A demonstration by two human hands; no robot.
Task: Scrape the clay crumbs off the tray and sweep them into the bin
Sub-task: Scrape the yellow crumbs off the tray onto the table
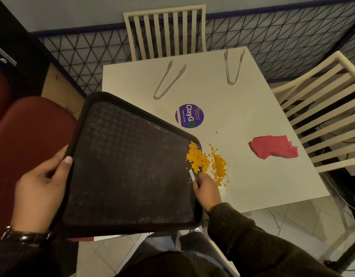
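A dark brown tray (122, 166) is tilted over the table's near left corner, its right edge low. My left hand (40, 184) grips the tray's left rim, thumb on top. My right hand (206, 188) pinches a small white scraper (192, 174) at the tray's right edge. Yellow clay crumbs (194, 156) are heaped in the tray's far right corner. More crumbs (218, 166) lie in a pile on the white table (252, 108) just beyond the rim. No bin is in view.
Two clear plastic tongs (168, 80) (232, 66) lie at the table's far side. A purple round sticker (189, 115) sits mid-table and a pink cloth (274, 146) at the right. Slatted chairs (164, 31) (322, 108) stand behind and to the right; a red seat (28, 136) at left.
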